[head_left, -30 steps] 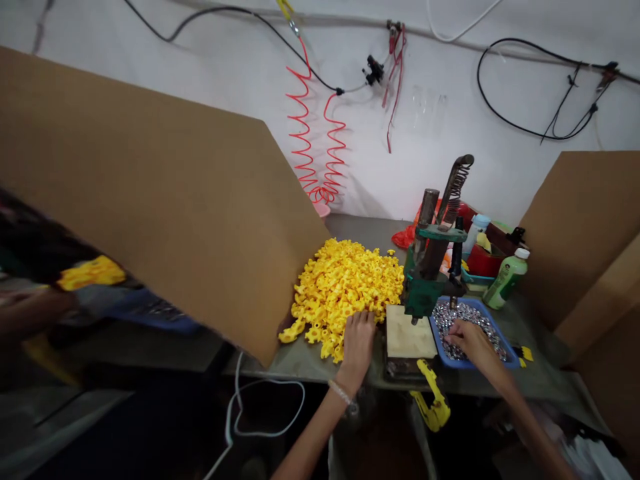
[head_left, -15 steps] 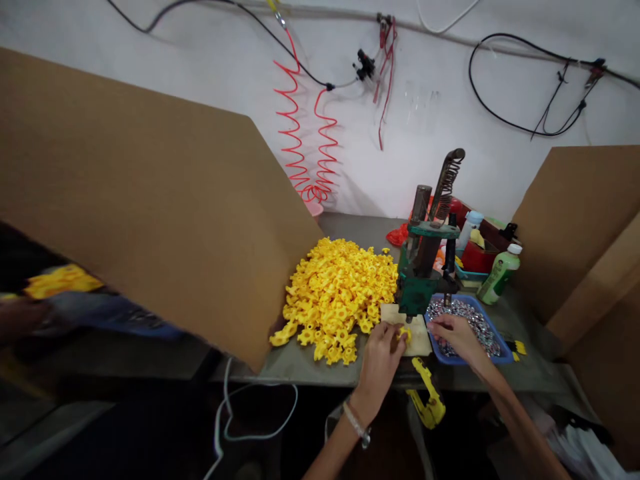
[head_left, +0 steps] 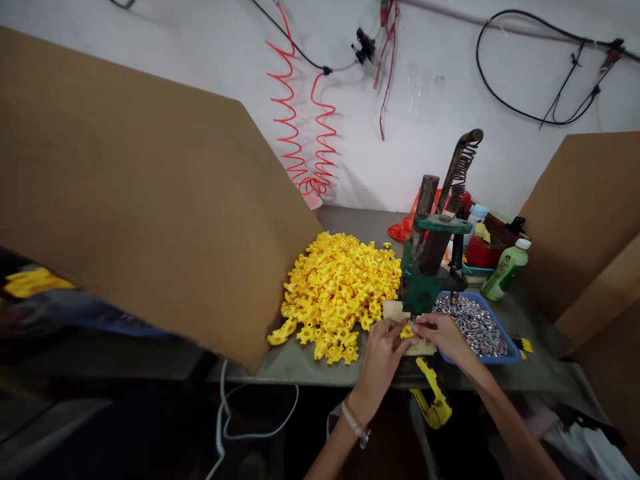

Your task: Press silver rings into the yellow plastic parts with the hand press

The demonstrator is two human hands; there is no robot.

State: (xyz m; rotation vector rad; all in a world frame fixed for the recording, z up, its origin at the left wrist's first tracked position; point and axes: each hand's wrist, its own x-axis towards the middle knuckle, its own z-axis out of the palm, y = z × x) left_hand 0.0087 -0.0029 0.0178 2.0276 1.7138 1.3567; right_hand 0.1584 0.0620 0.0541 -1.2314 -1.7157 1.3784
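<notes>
My left hand (head_left: pixel 384 350) pinches a small yellow plastic piece (head_left: pixel 407 331) over a pale board, just under the ram of a green hand press (head_left: pixel 420 291). My right hand (head_left: pixel 443 333) has its fingertips closed together right at that piece; whatever is between them is too small to make out. Left of the press lies a big heap of similar yellow pieces (head_left: pixel 340 287). To its right, a blue tray (head_left: pixel 510 359) holds many small shiny metal parts (head_left: pixel 473 323), partly behind my right hand.
Cardboard panels (head_left: pixel 150 193) flank the bench at left and right. A yellow clamp (head_left: pixel 434 397) hangs at the front edge. Behind the tray stand a green bottle (head_left: pixel 506 270) and a red box (head_left: pixel 484 253). Coiled red hoses (head_left: pixel 325 140) hang along the wall.
My right hand has moved left from the tray's edge to the yellow piece, meeting my left hand. The left hand keeps hold of the piece. The view has shifted slightly.
</notes>
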